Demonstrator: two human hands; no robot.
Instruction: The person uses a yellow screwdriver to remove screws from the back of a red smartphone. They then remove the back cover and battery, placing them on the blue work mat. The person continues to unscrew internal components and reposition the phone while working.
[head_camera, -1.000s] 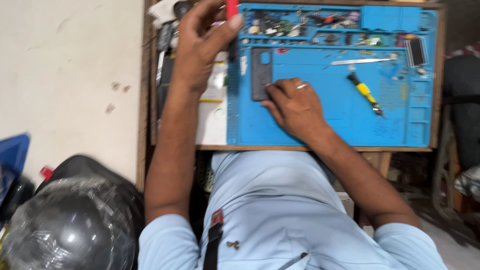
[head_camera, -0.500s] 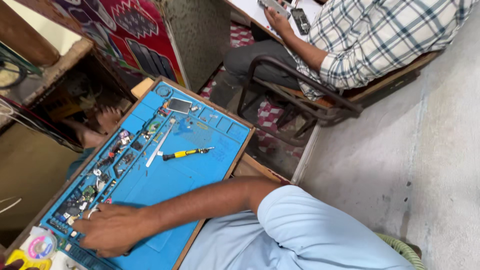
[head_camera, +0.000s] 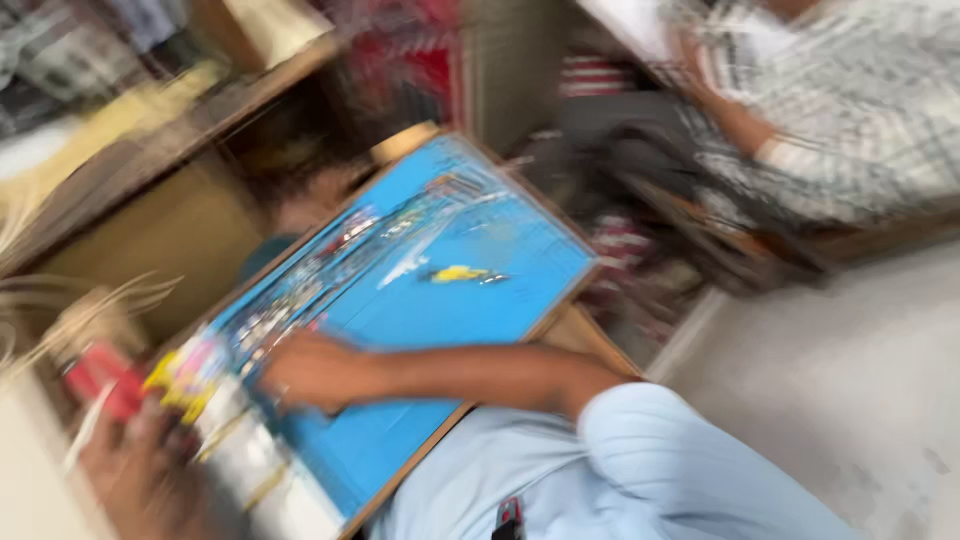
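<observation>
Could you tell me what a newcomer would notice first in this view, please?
The bright blue work mat fills the middle, lying on a wooden table, with a small yellow-handled tool on it. The right hand rests on the mat's near part, while the left hand is at the lower left by something red; the blur hides its grip. Another person in a checked shirt sits at upper right.

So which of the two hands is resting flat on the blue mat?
The right hand, reaching across the blue mat and lying on it. The left hand is off the mat's end, by a blurred red thing; its grip is unclear.
</observation>
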